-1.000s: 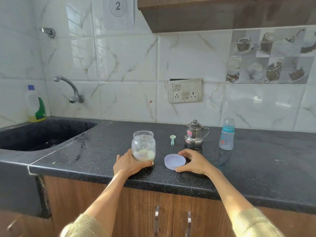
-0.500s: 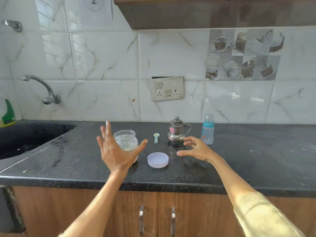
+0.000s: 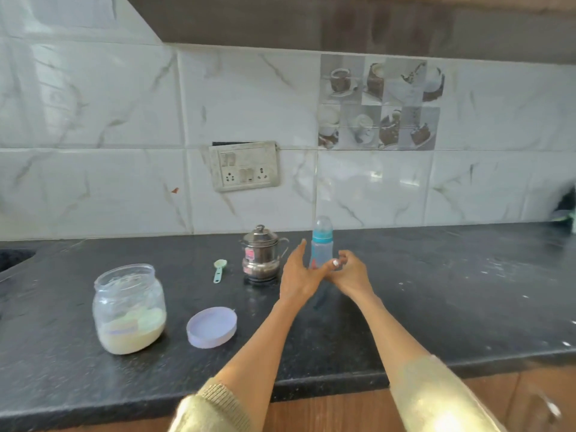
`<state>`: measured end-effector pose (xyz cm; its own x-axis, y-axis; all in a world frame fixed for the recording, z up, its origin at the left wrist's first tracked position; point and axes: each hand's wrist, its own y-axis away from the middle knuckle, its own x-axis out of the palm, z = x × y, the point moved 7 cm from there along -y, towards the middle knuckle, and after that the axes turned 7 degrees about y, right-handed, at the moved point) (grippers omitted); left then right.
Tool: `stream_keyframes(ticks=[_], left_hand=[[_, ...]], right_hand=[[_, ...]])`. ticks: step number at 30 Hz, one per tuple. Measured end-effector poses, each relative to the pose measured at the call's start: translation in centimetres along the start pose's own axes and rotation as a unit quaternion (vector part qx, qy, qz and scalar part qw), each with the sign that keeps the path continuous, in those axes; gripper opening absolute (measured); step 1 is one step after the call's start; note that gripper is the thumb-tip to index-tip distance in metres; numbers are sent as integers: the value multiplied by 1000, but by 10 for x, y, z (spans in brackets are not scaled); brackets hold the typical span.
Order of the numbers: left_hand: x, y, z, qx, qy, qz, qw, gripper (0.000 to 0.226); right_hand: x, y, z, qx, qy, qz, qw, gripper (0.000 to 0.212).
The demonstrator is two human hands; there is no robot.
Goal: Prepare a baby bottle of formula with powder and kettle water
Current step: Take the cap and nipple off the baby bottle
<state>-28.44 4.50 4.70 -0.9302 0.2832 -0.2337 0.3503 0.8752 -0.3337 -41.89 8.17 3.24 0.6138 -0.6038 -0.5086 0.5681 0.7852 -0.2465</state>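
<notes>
A baby bottle (image 3: 322, 244) with a teal collar and clear cap stands upright near the back of the black countertop (image 3: 436, 307). My left hand (image 3: 297, 277) is open in front of the bottle's left side, fingers up and thumb reaching across its base. To the right of that base, my right hand (image 3: 350, 272) has its fingers curled; the hands hide the base, so a grip is unclear. A small steel kettle (image 3: 263, 254) stands just left of the bottle. The open glass jar of formula powder (image 3: 129, 310), its lilac lid (image 3: 212, 327) and a green scoop (image 3: 219, 269) lie further left.
The tiled wall with a socket plate (image 3: 244, 166) rises right behind the kettle and bottle. The sink's edge (image 3: 12, 255) shows at far left. A dark object (image 3: 567, 210) sits at the counter's far right. The counter's front edge (image 3: 311, 388) runs above wooden cabinets.
My left hand left the jar and my right hand left the lid. Both swung right, past the kettle, to the baby bottle. The camera turned right and moved closer.
</notes>
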Motion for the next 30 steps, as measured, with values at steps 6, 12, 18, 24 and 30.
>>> stream_keyframes(ticks=[6, 12, 18, 24, 30], left_hand=[[29, -59, 22, -43, 5, 20, 999, 85], [46, -93, 44, -74, -14, 35, 997, 74], [40, -88, 45, -52, -18, 14, 998, 59], [3, -49, 41, -50, -24, 12, 998, 56], [-49, 11, 27, -46, -45, -10, 998, 53]], right_hand=[[-9, -49, -22, 3, 26, 12, 1000, 103], [3, -77, -28, -35, 13, 42, 998, 71], [8, -74, -22, -56, 22, 43, 997, 55], [23, -34, -1, -65, 41, 68, 995, 54], [38, 33, 29, -85, 24, 90, 992, 55]])
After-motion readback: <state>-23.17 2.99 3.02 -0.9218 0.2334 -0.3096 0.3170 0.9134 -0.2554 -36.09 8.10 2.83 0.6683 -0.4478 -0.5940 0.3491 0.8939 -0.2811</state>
